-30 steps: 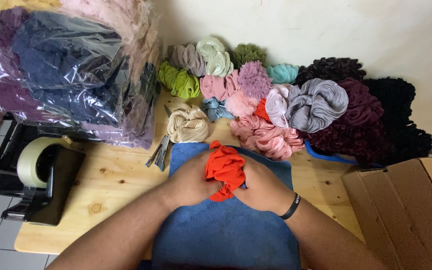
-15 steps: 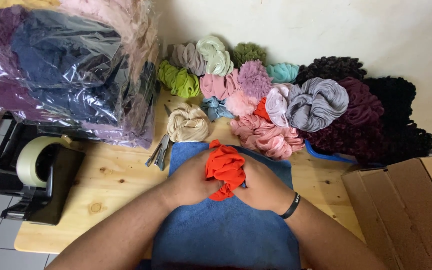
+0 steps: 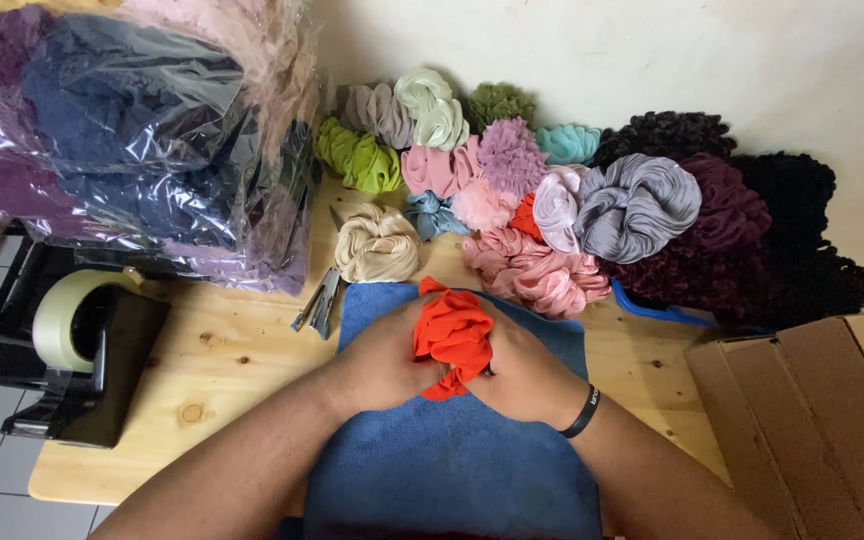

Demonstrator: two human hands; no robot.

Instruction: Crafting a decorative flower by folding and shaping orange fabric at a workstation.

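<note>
An orange-red fabric scrunchie (image 3: 452, 335) is bunched between both my hands above a blue towel (image 3: 452, 460) spread on the wooden table (image 3: 222, 360). My left hand (image 3: 384, 358) grips its left side and my right hand (image 3: 522, 370) grips its right side; a black band circles that wrist. A beige scrunchie (image 3: 377, 243) lies just beyond the towel's far left corner.
Many coloured scrunchies (image 3: 552, 200) are heaped along the wall. Clear plastic bags of fabric (image 3: 132, 140) are stacked at the far left. A metal stapler (image 3: 319, 298) lies by the towel. A tape dispenser (image 3: 77, 350) sits at the left edge, a cardboard box (image 3: 822, 420) at the right.
</note>
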